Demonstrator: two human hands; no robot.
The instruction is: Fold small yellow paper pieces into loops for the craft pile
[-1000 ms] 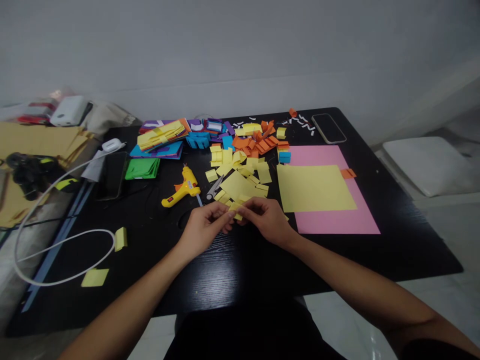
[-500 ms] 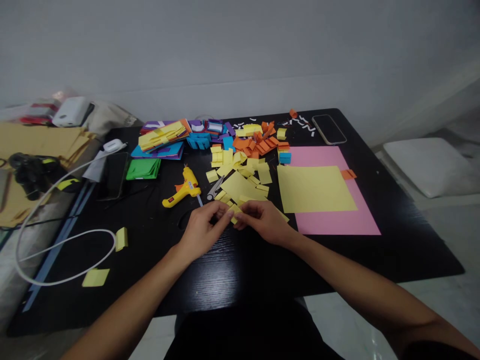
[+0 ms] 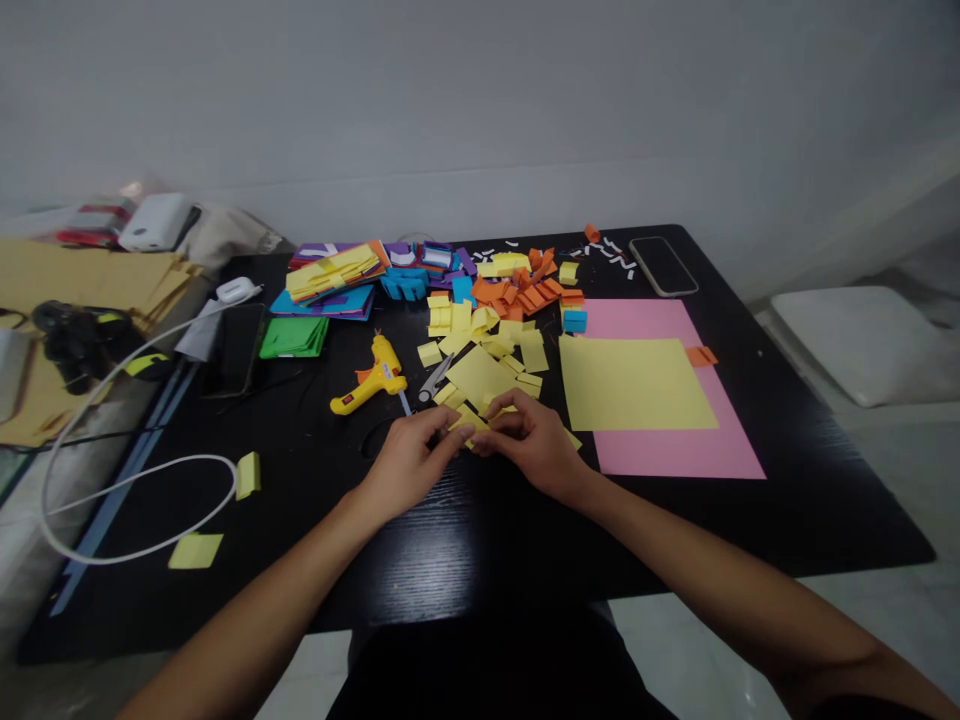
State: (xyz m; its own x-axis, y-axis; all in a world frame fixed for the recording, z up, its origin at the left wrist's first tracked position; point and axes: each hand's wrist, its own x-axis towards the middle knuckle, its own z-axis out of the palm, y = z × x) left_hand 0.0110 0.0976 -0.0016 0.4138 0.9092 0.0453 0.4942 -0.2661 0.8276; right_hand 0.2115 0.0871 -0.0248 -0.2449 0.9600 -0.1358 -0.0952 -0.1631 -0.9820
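A small piece of yellow paper (image 3: 468, 420) is pinched between my two hands, low over the front of a heap of yellow paper pieces (image 3: 480, 375). My left hand (image 3: 415, 455) grips its left side with thumb and fingers. On its right side, the thumb and fingertips of my right hand (image 3: 534, 440) close on the same piece. Grey scissors (image 3: 435, 378) lie partly under the yellow pieces just beyond my left hand. A yellow glue gun (image 3: 375, 377) rests on its side to the left, its nozzle pointing away from me.
Right of my hands a yellow sheet (image 3: 637, 385) overlaps a pink sheet (image 3: 682, 460). Orange folded pieces (image 3: 525, 292), colored paper stacks (image 3: 337, 275) and green paper (image 3: 294, 338) lie farther back. Phones (image 3: 663, 266) and a white cable (image 3: 142, 472) are near the sides.
My right hand's fingers have lifted and spread slightly around the yellow piece. My left hand keeps its pinch. The whole view has shifted a little.
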